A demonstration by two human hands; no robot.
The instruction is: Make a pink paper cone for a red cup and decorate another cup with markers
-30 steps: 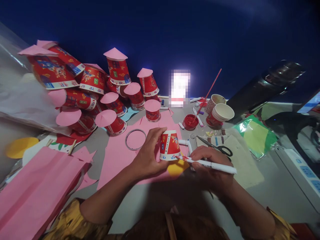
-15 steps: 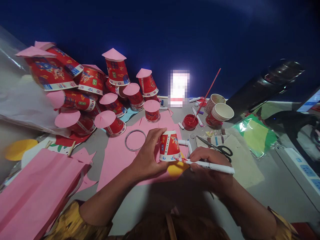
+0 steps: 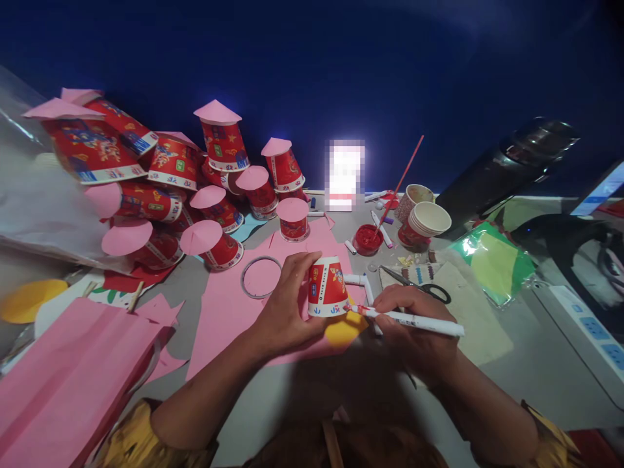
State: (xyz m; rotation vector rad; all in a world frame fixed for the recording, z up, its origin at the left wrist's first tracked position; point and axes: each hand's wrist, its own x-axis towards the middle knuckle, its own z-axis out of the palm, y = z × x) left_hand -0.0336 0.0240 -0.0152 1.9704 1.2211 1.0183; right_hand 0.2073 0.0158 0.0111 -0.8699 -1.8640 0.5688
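My left hand (image 3: 287, 305) is closed around a red paper cup (image 3: 327, 286), turned bottom up, with a white rim band bearing small blue and red marks. Between the fingers of my right hand (image 3: 414, 325) is a white marker (image 3: 424, 324) with a red-stained tip. That tip meets the white band at the cup's lower right. Pink paper (image 3: 224, 325) lies beneath my hands, with a grey ring (image 3: 245, 290) on it left of the cup. A yellow piece of paper (image 3: 344, 330) is just below the cup, and another white marker (image 3: 369, 290) lies behind my right fingers.
Several red cups with pink paper cones (image 3: 219, 140) are piled at the back left. A pot of red paint (image 3: 368, 239) with a stick, stacked paper cups (image 3: 425, 224), scissors (image 3: 414, 284) and a black flask (image 3: 507, 172) stand or lie on the right. A pink bag (image 3: 73, 377) occupies the left front.
The marker tip has shifted slightly right along the cup's white band, and the cup is turned a little. The whole view has moved slightly.
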